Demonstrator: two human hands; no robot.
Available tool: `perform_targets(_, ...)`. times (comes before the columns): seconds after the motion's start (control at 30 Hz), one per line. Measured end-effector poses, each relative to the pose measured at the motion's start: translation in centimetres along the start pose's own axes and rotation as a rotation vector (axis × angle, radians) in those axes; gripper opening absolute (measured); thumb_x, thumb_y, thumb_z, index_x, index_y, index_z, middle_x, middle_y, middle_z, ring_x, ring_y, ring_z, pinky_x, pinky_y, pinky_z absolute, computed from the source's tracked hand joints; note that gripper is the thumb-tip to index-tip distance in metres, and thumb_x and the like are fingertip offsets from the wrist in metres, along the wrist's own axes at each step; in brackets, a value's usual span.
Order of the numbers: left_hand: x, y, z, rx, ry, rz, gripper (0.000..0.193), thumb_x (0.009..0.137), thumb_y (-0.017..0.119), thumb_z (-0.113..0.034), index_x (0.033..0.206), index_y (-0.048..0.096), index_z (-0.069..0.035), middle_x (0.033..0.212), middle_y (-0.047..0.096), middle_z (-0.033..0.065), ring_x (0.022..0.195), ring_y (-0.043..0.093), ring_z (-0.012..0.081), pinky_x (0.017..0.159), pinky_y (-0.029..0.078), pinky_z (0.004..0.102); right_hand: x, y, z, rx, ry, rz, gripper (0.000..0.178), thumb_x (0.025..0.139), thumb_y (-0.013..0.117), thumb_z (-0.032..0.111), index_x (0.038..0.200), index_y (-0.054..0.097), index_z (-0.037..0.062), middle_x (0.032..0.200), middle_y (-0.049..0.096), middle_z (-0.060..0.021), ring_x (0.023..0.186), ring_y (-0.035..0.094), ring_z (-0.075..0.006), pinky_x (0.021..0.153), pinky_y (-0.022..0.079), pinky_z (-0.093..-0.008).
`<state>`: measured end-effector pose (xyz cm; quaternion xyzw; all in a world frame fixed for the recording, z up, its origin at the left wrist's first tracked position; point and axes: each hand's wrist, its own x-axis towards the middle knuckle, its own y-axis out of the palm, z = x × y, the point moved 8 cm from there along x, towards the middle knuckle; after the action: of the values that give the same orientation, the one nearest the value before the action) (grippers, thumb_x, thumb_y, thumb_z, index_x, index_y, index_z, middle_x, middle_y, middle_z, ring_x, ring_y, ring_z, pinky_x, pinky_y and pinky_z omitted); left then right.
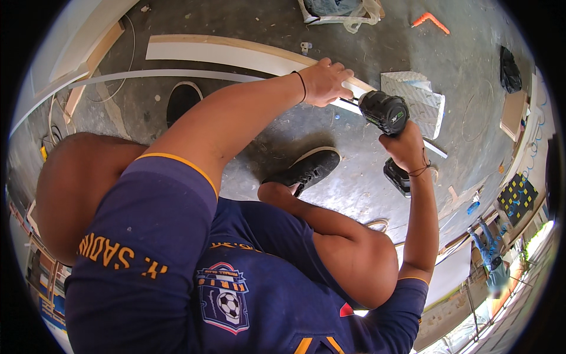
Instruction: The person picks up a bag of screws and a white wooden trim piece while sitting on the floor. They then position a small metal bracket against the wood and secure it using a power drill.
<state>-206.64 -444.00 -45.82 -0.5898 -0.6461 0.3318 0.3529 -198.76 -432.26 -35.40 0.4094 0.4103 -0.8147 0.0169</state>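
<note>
My left hand (323, 82) is closed over a long white board (218, 53) with a bare wood edge, close to its right end. My right hand (407, 147) grips a black cordless drill (383, 111) by its handle, and the battery (398, 177) shows below the fist. The drill's front points left at the board's end, beside my left fingers. Whether its tip touches the board I cannot tell.
A long thin white strip (171, 75) runs beside the board. On the concrete floor lie a crumpled silvery sheet (415, 103), an orange L-shaped piece (430, 22) and a box with clear plastic (339, 10). My black shoe (303, 168) stands near the board. Another person (492, 259) is far right.
</note>
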Motion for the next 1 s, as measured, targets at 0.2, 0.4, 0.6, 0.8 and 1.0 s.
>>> perform_targets(0.2, 0.29, 0.1, -0.08, -0.03, 0.01, 0.016, 0.03, 0.079, 0.065, -0.02, 0.107, 0.064, -0.029, 0.127, 0.047, 0.0102, 0.114, 0.049, 0.0271, 0.085, 0.04, 0.0442, 0.28, -0.19, -0.3, -0.012, -0.041, -0.01, 0.022, 0.063, 0.064, 0.013, 0.08, 0.064, -0.0015, 0.071, 0.063, -0.0228, 0.072, 0.061, -0.0409, 0.065, 0.049, -0.0416)
perform_targets(0.4, 0.26, 0.2, 0.06, -0.018, -0.01, 0.045, 0.029, 0.079, 0.065, -0.02, 0.107, 0.064, -0.029, 0.129, 0.046, 0.0104, 0.116, 0.048, 0.0273, 0.086, 0.04, 0.0448, 0.2, -0.13, -0.44, 0.014, -0.009, -0.009, 0.023, 0.063, 0.064, 0.013, 0.081, 0.064, -0.0014, 0.071, 0.063, -0.0229, 0.072, 0.061, -0.0408, 0.065, 0.049, -0.0416)
perform_targets(0.6, 0.3, 0.27, -0.02, -0.014, -0.001, 0.032, 0.028, 0.08, 0.065, -0.02, 0.106, 0.064, -0.028, 0.129, 0.047, 0.0107, 0.116, 0.048, 0.0277, 0.086, 0.04, 0.0446, 0.22, -0.23, -0.18, -0.016, -0.026, -0.02, 0.023, 0.063, 0.065, 0.013, 0.081, 0.064, -0.0017, 0.072, 0.063, -0.0232, 0.073, 0.062, -0.0411, 0.065, 0.049, -0.042)
perform_targets(0.8, 0.21, 0.18, 0.02, -0.011, 0.0, 0.021, 0.026, 0.08, 0.064, -0.02, 0.105, 0.064, -0.027, 0.128, 0.048, 0.0112, 0.116, 0.048, 0.0281, 0.086, 0.04, 0.0446, 0.38, -0.18, -0.64, -0.006, -0.004, -0.027, 0.024, 0.062, 0.065, 0.014, 0.08, 0.064, -0.0026, 0.072, 0.063, -0.0237, 0.073, 0.061, -0.0416, 0.066, 0.049, -0.0427)
perform_targets(1.0, 0.23, 0.17, 0.13, -0.011, -0.007, 0.003, 0.025, 0.08, 0.064, -0.019, 0.104, 0.063, -0.025, 0.127, 0.049, 0.0116, 0.115, 0.049, 0.028, 0.086, 0.04, 0.0441, 0.43, -0.2, -0.71, -0.011, -0.008, -0.025, 0.024, 0.062, 0.066, 0.015, 0.079, 0.064, -0.0026, 0.072, 0.063, -0.024, 0.073, 0.062, -0.0416, 0.066, 0.049, -0.0431)
